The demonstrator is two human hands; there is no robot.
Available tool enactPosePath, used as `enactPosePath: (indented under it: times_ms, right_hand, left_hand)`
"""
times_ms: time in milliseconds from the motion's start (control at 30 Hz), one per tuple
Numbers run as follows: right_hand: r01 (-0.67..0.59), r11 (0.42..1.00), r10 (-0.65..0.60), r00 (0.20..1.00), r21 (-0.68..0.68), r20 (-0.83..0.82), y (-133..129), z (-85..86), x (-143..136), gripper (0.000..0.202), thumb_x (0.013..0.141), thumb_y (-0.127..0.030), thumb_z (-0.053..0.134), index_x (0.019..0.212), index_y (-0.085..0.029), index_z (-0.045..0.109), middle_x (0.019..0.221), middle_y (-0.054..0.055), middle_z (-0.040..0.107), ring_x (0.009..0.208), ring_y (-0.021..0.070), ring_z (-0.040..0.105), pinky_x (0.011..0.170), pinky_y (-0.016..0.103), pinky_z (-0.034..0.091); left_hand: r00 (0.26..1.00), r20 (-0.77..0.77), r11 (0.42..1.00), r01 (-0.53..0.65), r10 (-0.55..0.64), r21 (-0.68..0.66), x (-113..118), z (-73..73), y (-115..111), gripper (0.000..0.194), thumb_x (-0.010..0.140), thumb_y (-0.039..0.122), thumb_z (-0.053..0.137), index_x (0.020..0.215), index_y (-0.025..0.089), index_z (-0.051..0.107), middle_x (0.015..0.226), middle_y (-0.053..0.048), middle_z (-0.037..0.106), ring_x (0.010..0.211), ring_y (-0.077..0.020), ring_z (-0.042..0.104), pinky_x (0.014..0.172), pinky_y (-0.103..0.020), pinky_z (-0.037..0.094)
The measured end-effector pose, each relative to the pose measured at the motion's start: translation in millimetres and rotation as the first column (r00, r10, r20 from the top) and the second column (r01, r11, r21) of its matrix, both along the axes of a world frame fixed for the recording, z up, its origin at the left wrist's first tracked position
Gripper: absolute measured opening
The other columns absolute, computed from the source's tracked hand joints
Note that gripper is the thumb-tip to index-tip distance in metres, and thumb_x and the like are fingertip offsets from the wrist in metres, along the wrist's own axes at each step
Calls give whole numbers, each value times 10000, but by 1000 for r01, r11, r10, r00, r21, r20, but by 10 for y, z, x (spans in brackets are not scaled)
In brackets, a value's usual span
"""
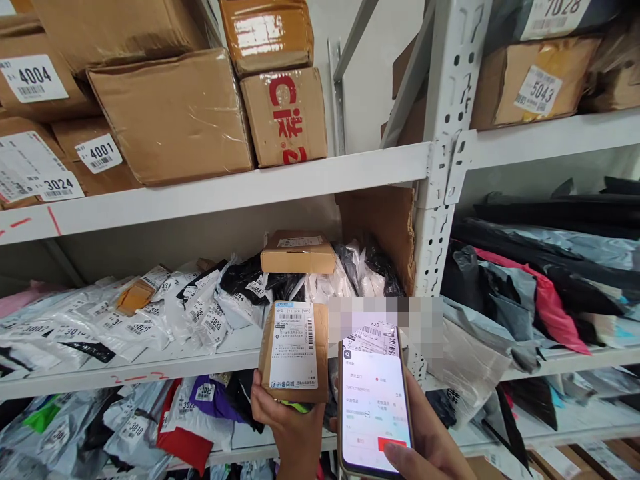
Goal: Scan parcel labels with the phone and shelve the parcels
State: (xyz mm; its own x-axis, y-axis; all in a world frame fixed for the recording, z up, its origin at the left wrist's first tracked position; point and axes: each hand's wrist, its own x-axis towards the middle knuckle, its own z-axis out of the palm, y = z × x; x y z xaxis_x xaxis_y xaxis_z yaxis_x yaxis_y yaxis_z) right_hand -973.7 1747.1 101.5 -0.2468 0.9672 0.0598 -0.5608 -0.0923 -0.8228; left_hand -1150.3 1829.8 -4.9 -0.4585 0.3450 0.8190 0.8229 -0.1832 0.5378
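My left hand [290, 417] grips a small brown cardboard box [323, 353] from below, holding it upright in front of the shelf. A white shipping label [294, 353] with barcodes covers most of its front. To the right, my right hand [425, 440] is wrapped round a smartphone [373, 393], the thumb lying over a red button low on its lit screen. The top of the screen shows a camera picture of a label; lines of text fill the part below. Box and phone are side by side, slightly apart. A blurred patch hides the area around the phone's top.
A flat cardboard box [299, 257] lies on bagged parcels on the middle shelf [150, 368]. Larger cartons [173, 120] stand on the upper shelf. A white perforated post [433, 220] divides the bays; plastic mailers [530, 287] are piled at right. More bagged parcels [135, 420] fill the lower shelf.
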Motion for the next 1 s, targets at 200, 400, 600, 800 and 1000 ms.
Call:
enactPosePath:
  times_ms: [200,400,600,800,1000]
  right_hand:
    - [-43,996,47,998,80,-47,22,-14,-31,1014,770,-416,829,1531,-369,160,1402,84,574,940,250,706,593,274,586]
    - [-67,993,76,993,98,-89,19,25,-50,1218,758,-409,853,1532,-330,-84,1260,93,664,877,232,720,631,294,600]
    - [-34,995,43,995,93,-91,23,8,-37,1146,744,-388,870,1539,-373,45,1393,63,583,1092,247,670,780,299,607]
    - [-82,977,94,994,199,-50,46,-12,-40,1145,809,-394,808,1523,-435,-86,1435,71,533,1012,251,695,621,284,619]
    - [-77,975,85,996,211,-32,43,-17,-49,1136,813,-395,800,1528,-423,-83,1465,85,496,963,229,702,626,276,614]
  left_hand:
    - [987,135,996,91,-91,5,-15,21,-4,1242,640,508,824,1502,95,30,1465,-285,185,1378,-392,312,1097,-582,404]
    - [921,362,988,153,-142,-2,23,125,-23,1200,576,586,832,1482,130,191,1423,-227,293,1375,-392,318,1144,-549,364]
    - [857,492,985,170,-151,5,42,256,-24,1097,606,658,779,1446,138,302,1363,-207,394,1365,-405,336,1118,-538,407]
    - [839,512,982,184,-181,46,46,308,-19,1087,627,653,775,1447,132,289,1343,-202,396,1372,-394,320,1121,-552,396]
    - [836,512,974,225,-198,9,46,343,-52,1142,598,615,816,1460,130,244,1386,-212,320,1381,-383,300,1142,-548,364]
